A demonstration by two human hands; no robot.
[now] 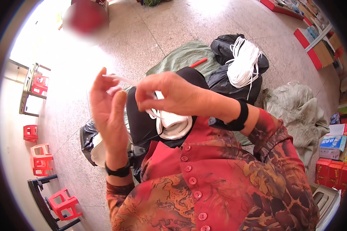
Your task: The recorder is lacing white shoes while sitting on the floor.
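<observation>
My right hand (167, 92) is closed, with its thumb and fingers pinching a thin white cord (123, 79). The cord runs left from it to the fingertips of my left hand (108, 115). That hand is raised with its thumb apart from the fingers, and the cord touches it near the index fingertip. Below the right hand, a white rounded item (174, 125) with a thick rim rests on my lap, on dark trousers (137, 111). It is partly hidden by the hand, so its kind is unclear. A loop of white cord hangs beside it.
A bundle of white cord (243, 63) lies on a black plastic bag (223, 48) at the far right. A red stick-like object (199, 62) rests on a green sheet (181, 56). Pale woven sacking (293, 111) is at my right. Red stools (63, 204) stand at the left.
</observation>
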